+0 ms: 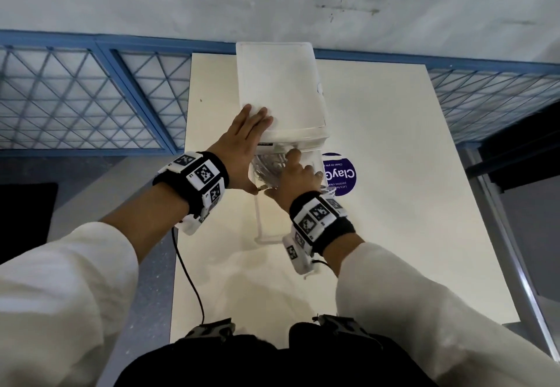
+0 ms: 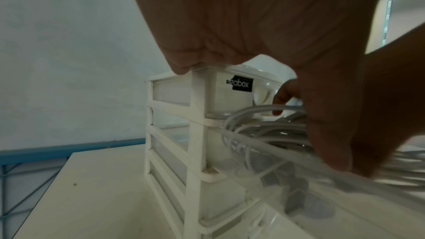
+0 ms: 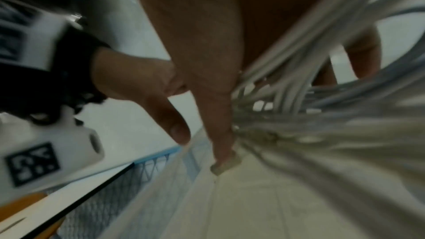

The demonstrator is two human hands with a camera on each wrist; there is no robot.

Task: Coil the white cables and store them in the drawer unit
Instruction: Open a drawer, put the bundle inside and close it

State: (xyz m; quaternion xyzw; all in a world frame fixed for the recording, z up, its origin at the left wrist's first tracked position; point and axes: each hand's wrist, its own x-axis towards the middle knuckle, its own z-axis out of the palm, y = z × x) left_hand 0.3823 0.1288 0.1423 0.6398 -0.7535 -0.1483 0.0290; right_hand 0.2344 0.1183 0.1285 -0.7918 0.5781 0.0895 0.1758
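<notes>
Mid-frame in the head view, right hand [image 1: 298,179] down in the pulled-out clear drawer [image 1: 263,220], fingers curled around the bundle of white cables [image 1: 268,166]. Just above, left hand [image 1: 242,141] flat, fingers straight, pressing on top of the drawer unit [image 1: 280,83] on the table [image 1: 394,204].

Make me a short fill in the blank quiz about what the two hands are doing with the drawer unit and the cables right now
1. The left hand rests flat on the ____ of the drawer unit.
2. The right hand pushes the white cables into a pulled-out ____.
3. The unit stands on a ____ table.

Missing words: top; drawer; white
</notes>
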